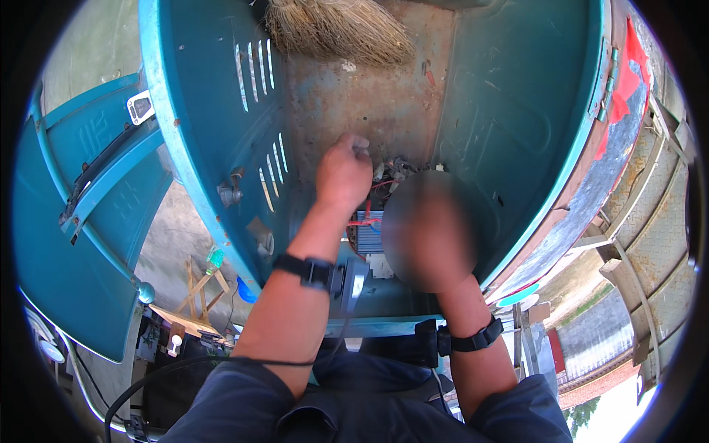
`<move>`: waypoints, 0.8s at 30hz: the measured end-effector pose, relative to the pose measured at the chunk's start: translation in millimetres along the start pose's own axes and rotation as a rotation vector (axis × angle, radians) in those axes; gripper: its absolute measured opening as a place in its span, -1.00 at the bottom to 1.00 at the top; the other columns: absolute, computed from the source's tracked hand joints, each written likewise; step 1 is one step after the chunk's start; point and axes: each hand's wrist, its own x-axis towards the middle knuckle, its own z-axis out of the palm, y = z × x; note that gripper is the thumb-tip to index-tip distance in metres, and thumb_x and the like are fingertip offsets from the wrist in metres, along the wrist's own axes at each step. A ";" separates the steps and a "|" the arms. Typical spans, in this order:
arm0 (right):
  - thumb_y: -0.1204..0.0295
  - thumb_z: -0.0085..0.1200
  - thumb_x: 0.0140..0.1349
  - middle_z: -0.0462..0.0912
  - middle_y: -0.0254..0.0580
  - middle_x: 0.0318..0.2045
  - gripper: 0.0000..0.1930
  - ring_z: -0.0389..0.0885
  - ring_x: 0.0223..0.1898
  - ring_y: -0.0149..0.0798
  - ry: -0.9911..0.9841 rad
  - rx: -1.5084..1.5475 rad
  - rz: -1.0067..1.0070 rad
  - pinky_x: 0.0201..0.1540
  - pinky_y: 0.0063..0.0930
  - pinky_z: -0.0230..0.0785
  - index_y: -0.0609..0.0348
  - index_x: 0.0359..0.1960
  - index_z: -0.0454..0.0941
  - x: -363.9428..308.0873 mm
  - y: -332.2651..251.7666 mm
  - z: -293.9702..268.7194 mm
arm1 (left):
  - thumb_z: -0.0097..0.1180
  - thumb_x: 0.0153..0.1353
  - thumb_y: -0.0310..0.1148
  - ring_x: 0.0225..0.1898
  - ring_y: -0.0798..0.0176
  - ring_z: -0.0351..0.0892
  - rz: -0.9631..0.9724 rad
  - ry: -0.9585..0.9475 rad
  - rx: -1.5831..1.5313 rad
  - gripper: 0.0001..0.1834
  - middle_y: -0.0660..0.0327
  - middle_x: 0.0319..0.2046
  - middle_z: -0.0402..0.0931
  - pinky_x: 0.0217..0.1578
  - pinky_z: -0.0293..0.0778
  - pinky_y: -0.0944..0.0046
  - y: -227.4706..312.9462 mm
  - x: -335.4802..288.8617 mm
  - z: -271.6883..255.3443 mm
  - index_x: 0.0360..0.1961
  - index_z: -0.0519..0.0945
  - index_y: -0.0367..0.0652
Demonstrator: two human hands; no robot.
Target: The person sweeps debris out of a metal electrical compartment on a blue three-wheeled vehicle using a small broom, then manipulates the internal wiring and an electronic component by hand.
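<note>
My left hand reaches into a teal metal compartment, its fingers curled closed above the rusty floor panel. Whatever it may be gripping is hidden. Just right of it lies a tangle of wires and connectors. Below the left hand sits a finned metal box, with red and blue wires crossing it. My right hand is beside this box, under a round blur that hides its fingers and anything in them.
A straw broom lies at the compartment's far end. On the left, a teal door panel stands swung outward. A latch sticks out from the slotted left wall. A hinge edges the right wall. Beyond is a metal truck bed.
</note>
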 end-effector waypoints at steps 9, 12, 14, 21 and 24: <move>0.21 0.23 0.24 0.43 0.20 0.23 -0.27 0.47 0.20 0.15 0.017 0.091 0.178 0.25 -0.08 0.36 0.40 0.34 0.29 -2.4 -14.7 4.7 | 0.04 0.21 -0.36 0.14 -0.14 0.57 0.146 -0.537 0.630 -0.60 -0.07 0.09 0.58 0.14 0.49 0.04 -25.7 82.2 51.2 0.09 0.63 -0.07; 0.22 0.23 0.23 0.44 0.19 0.22 -0.27 0.48 0.20 0.14 0.010 0.121 0.225 0.25 -0.08 0.36 0.40 0.33 0.30 -6.3 -13.5 12.2 | 0.07 0.20 -0.37 0.18 -0.14 0.53 0.129 -0.588 0.584 -0.56 -0.03 0.13 0.56 0.18 0.46 0.05 -36.9 83.8 61.9 0.14 0.61 -0.04; 0.22 0.23 0.22 0.45 0.18 0.22 -0.28 0.47 0.20 0.14 0.020 0.108 0.244 0.25 -0.09 0.36 0.40 0.33 0.30 -7.2 -15.7 14.7 | 0.10 0.20 -0.38 0.18 -0.16 0.52 0.125 -0.624 0.550 -0.51 -0.04 0.16 0.55 0.21 0.43 0.10 -39.8 84.7 66.5 0.20 0.58 -0.01; 0.26 0.23 0.22 0.43 0.20 0.22 -0.31 0.44 0.22 0.16 -0.021 0.161 0.253 0.28 -0.05 0.32 0.40 0.31 0.32 -7.1 -16.6 13.4 | 0.11 0.16 -0.41 0.08 -0.16 0.58 0.165 -0.600 0.586 -0.61 -0.06 0.06 0.60 0.13 0.49 0.06 -49.0 93.1 72.0 0.03 0.68 -0.04; 0.28 0.23 0.23 0.43 0.20 0.22 -0.32 0.44 0.22 0.17 -0.036 0.216 0.269 0.28 -0.04 0.32 0.40 0.31 0.32 -2.4 -15.2 7.1 | 0.10 0.15 -0.43 0.02 -0.15 0.62 0.161 -0.410 0.502 -0.65 -0.07 -0.01 0.63 0.08 0.52 0.03 -27.3 89.3 54.2 -0.02 0.69 -0.09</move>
